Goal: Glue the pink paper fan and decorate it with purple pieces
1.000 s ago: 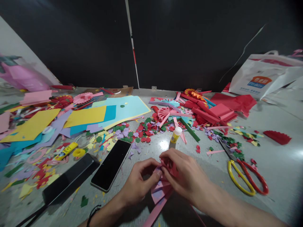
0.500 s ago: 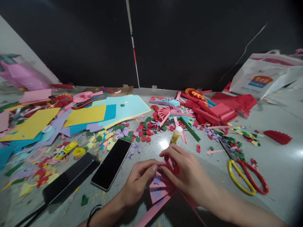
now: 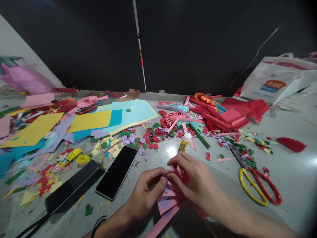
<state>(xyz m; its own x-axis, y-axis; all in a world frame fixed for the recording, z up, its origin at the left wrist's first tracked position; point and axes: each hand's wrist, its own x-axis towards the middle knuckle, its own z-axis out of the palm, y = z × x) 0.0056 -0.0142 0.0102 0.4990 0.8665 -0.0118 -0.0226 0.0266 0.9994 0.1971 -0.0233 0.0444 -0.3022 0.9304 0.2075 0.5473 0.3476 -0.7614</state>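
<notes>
Between my two hands is a pink folded paper fan (image 3: 169, 201), with purple paper shapes on its pleats and a long pink strip running toward me. My left hand (image 3: 148, 190) pinches its upper left edge between thumb and fingers. From the other side my right hand (image 3: 194, 180) grips the fan's top, thumb and forefinger meeting near the left fingertips. Part of the fan is hidden behind the right hand. Just beyond the right fingers a glue stick (image 3: 184, 142) with a white cap stands upright. A black phone (image 3: 117, 172) lies left of my left hand.
Red-and-yellow-handled scissors (image 3: 252, 183) lie at the right. A black oblong device (image 3: 74, 186) with a cord is at the left, near a yellow glue tube (image 3: 69, 157). Coloured sheets (image 3: 90, 121), paper scraps and pleated rosettes spread behind. A white bag (image 3: 269, 79) stands back right.
My left thumb and fingers have shifted slightly along the fan's edge, and the fan has moved a little to the right. The right hand keeps its grip.
</notes>
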